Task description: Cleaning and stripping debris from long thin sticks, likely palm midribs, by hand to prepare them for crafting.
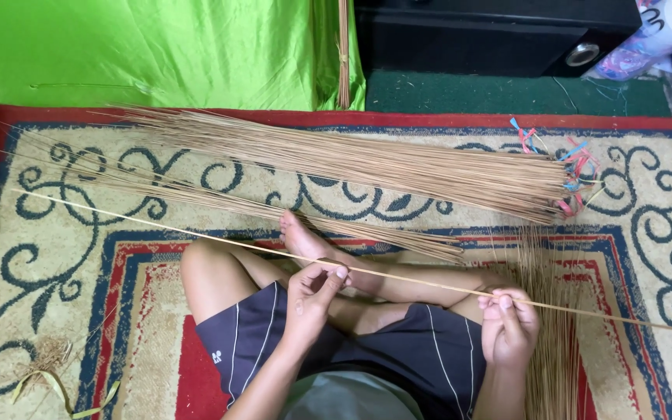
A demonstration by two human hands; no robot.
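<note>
I sit cross-legged on a patterned rug [56,257]. Both hands hold one long thin pale stick [196,236] that runs from the far left across my lap to the right edge. My left hand [313,295] pinches it near its middle. My right hand [509,323] is closed around it further right. A large bundle of brown palm-leaf ribs [367,159] lies across the rug beyond my feet. A thinner bundle [313,218] lies just in front of my toes. More ribs [550,342] lie upright-running by my right knee.
Red and blue ties [573,167] lie at the big bundle's right end. Green cloth [157,47] covers the back left, with a tied bunch of ribs [344,54] leaning on it. A black speaker cabinet [499,35] stands at the back. A scrap of fibre with yellow strip [48,365] lies lower left.
</note>
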